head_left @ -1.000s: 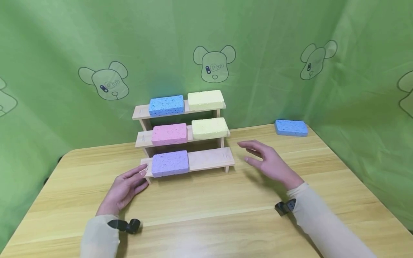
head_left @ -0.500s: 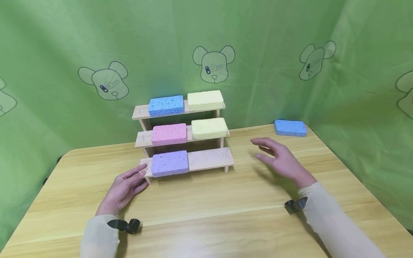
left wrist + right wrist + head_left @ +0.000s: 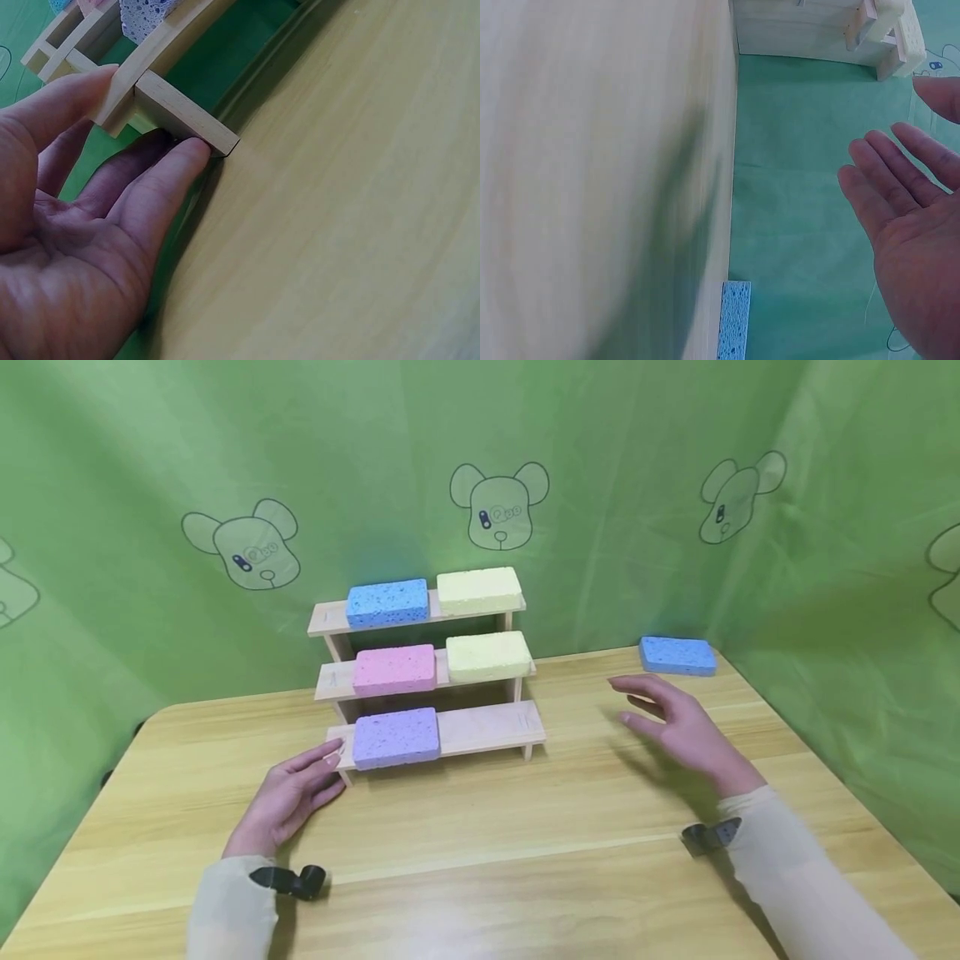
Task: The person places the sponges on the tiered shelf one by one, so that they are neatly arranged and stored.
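A three-step wooden rack (image 3: 487, 729) stands on the table against the curtain. My left hand (image 3: 288, 797) grips the left end of its lowest step; in the left wrist view a digit lies on the plank (image 3: 124, 94) and fingertips touch the leg (image 3: 184, 112). On that step lies a purple sponge (image 3: 396, 737). The middle step bears a pink sponge (image 3: 394, 669) and a pale yellow sponge (image 3: 488, 656). A blue sponge (image 3: 387, 602) and another pale yellow sponge (image 3: 479, 591) lie on top. My right hand (image 3: 686, 727) hovers right of the rack, holding nothing, fingers loosely bent.
One more blue sponge (image 3: 677, 656) lies at the table's back right corner, beyond my right hand. The wood-grain table (image 3: 480, 860) meets a green curtain (image 3: 600, 568) with bear-head prints behind and at the right.
My right hand has moved to the right, away from the rack and closer to the corner sponge. The left hand stays at the rack's end, and the sponges have not moved.
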Demonstrator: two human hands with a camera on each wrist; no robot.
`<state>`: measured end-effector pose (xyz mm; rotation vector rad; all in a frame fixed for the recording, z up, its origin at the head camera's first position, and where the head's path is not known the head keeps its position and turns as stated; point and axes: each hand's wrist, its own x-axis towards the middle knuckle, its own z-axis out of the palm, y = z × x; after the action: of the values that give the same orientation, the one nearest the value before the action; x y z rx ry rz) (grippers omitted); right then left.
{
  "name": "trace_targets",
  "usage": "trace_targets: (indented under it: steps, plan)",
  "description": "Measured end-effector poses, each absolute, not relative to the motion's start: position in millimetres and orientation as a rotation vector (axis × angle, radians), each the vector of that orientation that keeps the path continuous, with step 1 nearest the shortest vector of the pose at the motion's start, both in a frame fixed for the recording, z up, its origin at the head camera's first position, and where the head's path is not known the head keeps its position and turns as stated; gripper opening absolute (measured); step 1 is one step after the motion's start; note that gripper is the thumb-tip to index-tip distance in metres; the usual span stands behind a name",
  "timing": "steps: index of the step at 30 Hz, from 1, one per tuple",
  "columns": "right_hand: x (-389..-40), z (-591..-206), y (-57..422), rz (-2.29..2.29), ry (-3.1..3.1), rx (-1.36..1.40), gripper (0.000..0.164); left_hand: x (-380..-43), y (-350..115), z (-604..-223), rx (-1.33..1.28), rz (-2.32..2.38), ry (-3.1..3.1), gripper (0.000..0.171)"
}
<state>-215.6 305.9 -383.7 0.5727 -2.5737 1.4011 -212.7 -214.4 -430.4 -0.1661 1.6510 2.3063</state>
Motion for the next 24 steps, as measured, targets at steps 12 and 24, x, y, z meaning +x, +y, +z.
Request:
trace_targets:
  steps: [12, 24]
  plan:
    - [-215.3, -380.0, 319.8, 1.395, -2.574, 0.476, 0.045, -213.3, -214.0, -432.2, -0.178, 2.313, 1.639, 0.029]
    - [-222.1, -390.9, 348.6, 1.346, -2.557, 0.423, 0.048, -212.8, -214.8, -429.6, -0.196, 2.301, 1.627, 0.035]
